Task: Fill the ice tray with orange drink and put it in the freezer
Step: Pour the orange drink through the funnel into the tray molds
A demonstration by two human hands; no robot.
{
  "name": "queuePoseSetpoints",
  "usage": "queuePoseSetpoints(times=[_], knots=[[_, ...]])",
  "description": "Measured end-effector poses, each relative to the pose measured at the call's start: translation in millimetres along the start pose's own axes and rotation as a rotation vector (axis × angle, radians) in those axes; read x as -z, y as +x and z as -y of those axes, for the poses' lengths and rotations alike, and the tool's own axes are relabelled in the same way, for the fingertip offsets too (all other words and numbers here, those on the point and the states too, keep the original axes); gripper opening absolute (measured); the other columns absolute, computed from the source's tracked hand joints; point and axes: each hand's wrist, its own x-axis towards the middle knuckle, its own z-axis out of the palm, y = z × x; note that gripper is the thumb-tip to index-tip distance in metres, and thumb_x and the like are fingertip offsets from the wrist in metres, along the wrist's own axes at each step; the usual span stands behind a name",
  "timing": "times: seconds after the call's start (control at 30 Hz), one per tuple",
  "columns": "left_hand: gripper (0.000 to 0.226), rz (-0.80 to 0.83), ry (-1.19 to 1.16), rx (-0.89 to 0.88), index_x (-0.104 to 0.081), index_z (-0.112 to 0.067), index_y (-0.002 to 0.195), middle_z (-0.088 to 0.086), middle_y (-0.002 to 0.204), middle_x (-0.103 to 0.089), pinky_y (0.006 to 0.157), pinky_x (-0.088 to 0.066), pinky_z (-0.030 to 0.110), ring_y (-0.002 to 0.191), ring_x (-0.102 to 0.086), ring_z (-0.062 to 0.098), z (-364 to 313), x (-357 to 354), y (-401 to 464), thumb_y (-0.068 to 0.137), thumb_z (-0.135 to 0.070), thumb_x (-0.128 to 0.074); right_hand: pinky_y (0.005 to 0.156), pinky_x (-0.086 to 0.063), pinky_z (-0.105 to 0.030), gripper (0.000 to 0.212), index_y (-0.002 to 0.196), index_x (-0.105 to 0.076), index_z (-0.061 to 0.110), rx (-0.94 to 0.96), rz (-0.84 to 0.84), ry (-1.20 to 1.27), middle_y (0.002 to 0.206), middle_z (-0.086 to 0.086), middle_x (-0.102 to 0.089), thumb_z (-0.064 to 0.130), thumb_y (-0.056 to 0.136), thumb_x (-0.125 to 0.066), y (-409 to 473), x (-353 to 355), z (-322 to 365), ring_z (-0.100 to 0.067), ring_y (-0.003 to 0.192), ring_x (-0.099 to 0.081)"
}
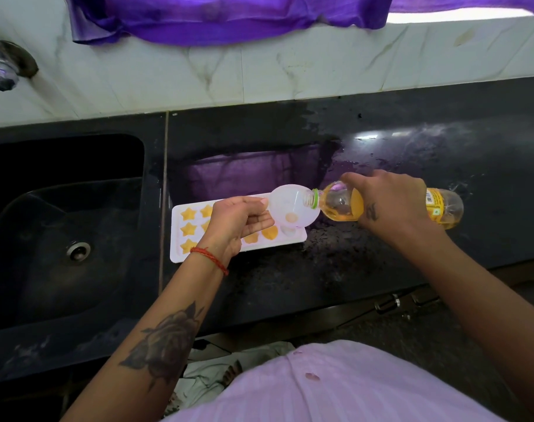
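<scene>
A white ice tray (176,236) lies on the black counter, its star and heart moulds mostly filled with orange drink. My left hand (235,222) holds a translucent white funnel (290,208) above the tray's right end. My right hand (390,205) grips a plastic bottle of orange drink (442,208), tipped on its side with its green-ringed mouth inside the funnel's rim. One mould at the tray's right end (287,230) looks pale; my left hand hides the middle moulds.
A dark sink (61,239) with a metal drain lies to the left of the tray, with a tap (0,71) above it. The wet black counter (381,141) stretches to the right. Purple cloth (213,19) hangs over the white tiled wall behind.
</scene>
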Motion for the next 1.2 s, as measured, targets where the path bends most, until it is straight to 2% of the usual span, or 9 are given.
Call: queuePoseSetpoints(times=[0.37, 0.87, 1.03, 1.2], knots=[[0.002, -0.01, 0.014, 0.009, -0.067, -0.001, 0.08, 0.015, 0.072, -0.068, 0.056, -0.058, 0.024, 0.06, -0.07, 0.019, 1, 0, -1, 0.082, -0.002, -0.067, 0.062, -0.034, -0.03, 0.047, 0.127, -0.048, 0.031, 0.009, 0.026, -0.036, 0.1, -0.008, -0.061, 0.03, 0.083, -0.064, 1, 2, 1, -0.031, 0.088, -0.062], [0.004, -0.041, 0.002, 0.01, -0.067, 0.0, 0.081, 0.016, 0.078, -0.068, 0.055, -0.058, 0.024, 0.071, -0.069, 0.023, 0, -5, -7, 0.083, 0.001, -0.064, 0.066, -0.036, -0.032, 0.05, 0.126, -0.047, 0.031, 0.035, 0.033, -0.021, 0.103, -0.008, -0.061, 0.032, 0.08, -0.068, 5, 2, -4, -0.031, 0.091, -0.062], [0.004, -0.068, -0.015, -0.002, -0.066, 0.0, 0.08, 0.012, 0.068, -0.069, 0.055, -0.058, 0.023, 0.059, -0.07, 0.017, 3, -8, -12, 0.083, 0.0, -0.064, 0.065, -0.036, -0.031, 0.047, 0.124, -0.047, 0.031, 0.076, 0.025, -0.01, 0.102, -0.006, -0.061, 0.028, 0.081, -0.066, 8, 2, -9, -0.031, 0.091, -0.062], [0.006, -0.109, -0.055, -0.017, -0.066, -0.001, 0.078, 0.008, 0.058, -0.069, 0.054, -0.058, 0.023, 0.057, -0.07, 0.017, 3, -9, -18, 0.083, 0.0, -0.064, 0.064, -0.032, -0.029, 0.044, 0.12, -0.05, 0.035, 0.112, 0.004, 0.074, 0.098, -0.002, -0.063, 0.035, 0.08, -0.067, 11, 3, -15, -0.029, 0.09, -0.062]])
